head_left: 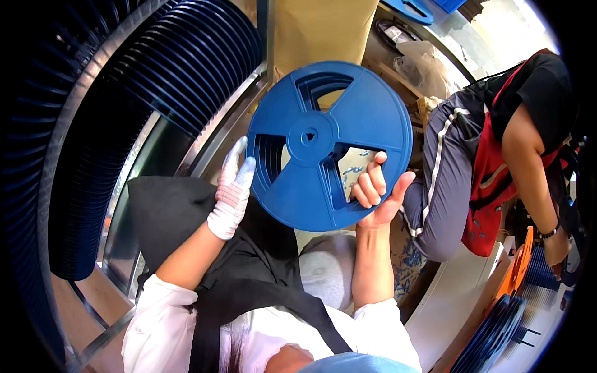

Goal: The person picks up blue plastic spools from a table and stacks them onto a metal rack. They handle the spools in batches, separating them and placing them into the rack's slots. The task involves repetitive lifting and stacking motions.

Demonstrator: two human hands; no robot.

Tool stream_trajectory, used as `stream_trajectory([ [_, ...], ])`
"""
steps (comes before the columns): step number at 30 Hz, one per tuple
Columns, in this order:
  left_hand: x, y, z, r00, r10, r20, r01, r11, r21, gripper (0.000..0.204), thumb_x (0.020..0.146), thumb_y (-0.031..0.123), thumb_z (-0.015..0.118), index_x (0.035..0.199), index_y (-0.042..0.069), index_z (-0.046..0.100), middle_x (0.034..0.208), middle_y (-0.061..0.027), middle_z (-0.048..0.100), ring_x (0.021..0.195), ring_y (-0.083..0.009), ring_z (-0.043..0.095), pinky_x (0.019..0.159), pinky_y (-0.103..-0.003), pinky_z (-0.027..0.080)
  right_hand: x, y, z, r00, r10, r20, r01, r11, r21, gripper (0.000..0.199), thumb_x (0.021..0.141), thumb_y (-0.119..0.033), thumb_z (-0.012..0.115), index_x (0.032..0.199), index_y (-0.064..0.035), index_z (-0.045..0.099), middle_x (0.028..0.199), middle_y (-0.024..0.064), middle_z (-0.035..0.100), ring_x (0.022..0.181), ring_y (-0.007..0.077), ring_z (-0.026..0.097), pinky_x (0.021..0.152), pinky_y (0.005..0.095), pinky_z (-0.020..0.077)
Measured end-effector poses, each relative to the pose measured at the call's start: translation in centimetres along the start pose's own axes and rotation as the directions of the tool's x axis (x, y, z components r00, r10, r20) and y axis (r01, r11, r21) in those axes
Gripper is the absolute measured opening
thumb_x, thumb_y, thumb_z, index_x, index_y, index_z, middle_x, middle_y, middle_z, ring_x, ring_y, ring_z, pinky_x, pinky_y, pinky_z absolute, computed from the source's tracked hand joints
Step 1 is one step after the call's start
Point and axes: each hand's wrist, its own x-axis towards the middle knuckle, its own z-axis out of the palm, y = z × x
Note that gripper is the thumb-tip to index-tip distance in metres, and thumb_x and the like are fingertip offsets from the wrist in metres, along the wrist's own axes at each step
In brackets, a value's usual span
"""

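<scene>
I hold a round blue plastic reel [348, 118] flat toward the camera, with a small hub hole and three cut-out windows. My right hand [377, 189] is bare and grips the reel's lower right part, fingers hooked through one window and thumb behind the rim. My left hand [233, 189], in a white knit glove, rests with straight fingers against the reel's left rim.
Long rows of stacked dark blue reels [180, 56] in a metal rack fill the left side. Another person in a red vest and grey trousers [497, 168] crouches at the right. More blue and orange reels [507, 304] lean at the lower right. A black cloth lies over my lap.
</scene>
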Motion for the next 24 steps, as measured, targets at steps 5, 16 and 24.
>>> stream_trajectory([
  [5,2.1,0.3,2.2,0.989,-0.125,0.081,0.117,0.989,0.094,0.073,0.083,0.029,0.071,0.141,0.002,0.035,0.125,-0.0159,0.05,0.113,-0.0229,0.05,0.098,-0.034,0.039,-0.2,1.4,0.8,0.999,-0.01,0.047,0.014,0.997,-0.082,0.069,0.087,-0.057,0.053,0.122,0.0024,0.045,0.064,-0.0017,0.04,0.05,0.0079,0.038,0.043,0.022,0.0322],
  [16,4.3,-0.2,3.6,0.829,-0.168,0.534,0.405,0.839,-0.364,0.07,0.079,0.013,0.069,0.141,0.008,0.037,0.124,-0.0111,0.053,0.11,-0.0195,0.055,0.091,-0.031,0.048,-1.2,2.9,3.3,0.972,-0.079,-0.222,-0.112,0.673,-0.731,0.065,0.088,-0.048,0.059,0.118,0.0076,0.046,0.098,0.0221,0.063,0.083,0.027,0.067,0.074,0.037,0.0563],
  [24,3.5,-0.8,1.0,0.645,0.026,0.764,0.757,0.11,-0.644,0.08,0.08,0.033,0.069,0.142,0.003,0.029,0.121,-0.0206,0.052,0.106,-0.0302,0.056,0.101,-0.042,0.043,-0.8,-1.0,2.1,0.937,-0.342,-0.068,0.144,0.557,-0.818,0.068,0.092,-0.052,0.048,0.122,0.0088,0.043,0.088,0.0201,0.065,0.073,0.0256,0.069,0.067,0.0322,0.0574],
])
